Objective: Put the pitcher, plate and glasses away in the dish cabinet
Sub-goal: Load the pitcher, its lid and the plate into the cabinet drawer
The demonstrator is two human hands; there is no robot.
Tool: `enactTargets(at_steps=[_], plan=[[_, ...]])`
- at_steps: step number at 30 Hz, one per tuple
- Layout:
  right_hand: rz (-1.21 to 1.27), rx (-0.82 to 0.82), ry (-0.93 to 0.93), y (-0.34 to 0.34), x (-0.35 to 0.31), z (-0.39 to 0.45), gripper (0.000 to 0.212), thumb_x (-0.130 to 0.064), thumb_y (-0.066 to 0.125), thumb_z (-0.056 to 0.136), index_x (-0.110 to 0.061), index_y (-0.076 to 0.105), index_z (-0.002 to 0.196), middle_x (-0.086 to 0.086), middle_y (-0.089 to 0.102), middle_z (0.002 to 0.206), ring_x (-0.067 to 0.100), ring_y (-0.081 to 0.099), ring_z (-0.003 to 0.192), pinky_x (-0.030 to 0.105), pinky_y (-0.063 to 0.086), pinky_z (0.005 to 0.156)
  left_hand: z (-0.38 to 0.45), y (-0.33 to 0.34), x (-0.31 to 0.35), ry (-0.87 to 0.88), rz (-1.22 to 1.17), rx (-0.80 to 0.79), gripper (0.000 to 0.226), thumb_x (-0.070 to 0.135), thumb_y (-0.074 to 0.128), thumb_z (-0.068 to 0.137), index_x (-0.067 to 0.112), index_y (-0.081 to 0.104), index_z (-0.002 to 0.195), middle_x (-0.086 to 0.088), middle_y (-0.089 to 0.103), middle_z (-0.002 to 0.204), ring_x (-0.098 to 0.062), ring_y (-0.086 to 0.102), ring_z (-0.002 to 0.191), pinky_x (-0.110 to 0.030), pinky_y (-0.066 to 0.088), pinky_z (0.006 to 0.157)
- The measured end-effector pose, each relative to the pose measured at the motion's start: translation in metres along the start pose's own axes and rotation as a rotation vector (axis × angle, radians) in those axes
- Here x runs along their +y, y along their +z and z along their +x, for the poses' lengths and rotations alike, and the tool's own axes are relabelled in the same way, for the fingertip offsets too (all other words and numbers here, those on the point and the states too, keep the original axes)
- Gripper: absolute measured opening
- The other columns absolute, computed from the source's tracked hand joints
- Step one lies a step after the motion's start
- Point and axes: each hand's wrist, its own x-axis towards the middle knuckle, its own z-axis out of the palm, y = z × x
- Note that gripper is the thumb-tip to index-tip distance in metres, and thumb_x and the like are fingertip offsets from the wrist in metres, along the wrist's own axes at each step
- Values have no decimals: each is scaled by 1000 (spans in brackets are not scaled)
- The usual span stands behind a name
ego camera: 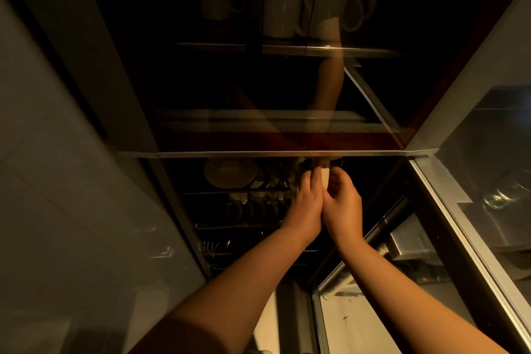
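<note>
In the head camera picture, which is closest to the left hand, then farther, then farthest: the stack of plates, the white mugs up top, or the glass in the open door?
From the left hand:
1. Stack of plates, just to its left on the lower rack.
2. Glass, far off to the right, seen in the open door's pane.
3. White mugs, high up on the top shelf.

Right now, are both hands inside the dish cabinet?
Yes. The left hand and right hand reach side by side into the open dish cabinet, beside the rack with a plate.
</note>
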Motion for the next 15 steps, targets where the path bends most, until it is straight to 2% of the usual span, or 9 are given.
enactTargets(at_steps=[2,6,10,13,15], plan=[[-3,6,18,3,0,3,48,-27,64,88,-20,47,132,-5,61,113,-8,55,87,5,43,65,2,-2,0,-14,23,-11,86,0,60,84,14,4,148,-11,11,151,-27,30,134,-33,40,100],[-69,23,-15,6,3,5,46,-26,62,90,-17,47,132,-2,60,120,4,56,103,9,41,77,3,-4,-4,-3,20,-40,84,-1,59,85,13,6,148,-11,13,152,-28,28,135,-37,40,104],[-73,21,-57,6,4,6,38,-27,60,90,-20,51,126,-11,59,103,3,58,95,8,44,69,-3,-3,-9,37,44,-106,94,-7,57,82,19,-4,149,-10,4,157,-27,11,143,-40,27,111],[-96,4,-51,5,9,6,43,-27,58,92,-18,47,133,-1,59,121,9,56,107,20,46,84,-5,-3,-13,60,69,-135,98,-7,58,82,22,-8,149,-9,2,157,-26,9,143,-40,27,112],[-118,-9,-52,5,13,3,49,-27,58,92,-18,42,137,2,55,130,12,53,116,22,43,90,-5,-3,-12,64,84,-147,98,-6,58,82,22,-9,148,-9,1,157,-25,10,143,-40,27,112]])
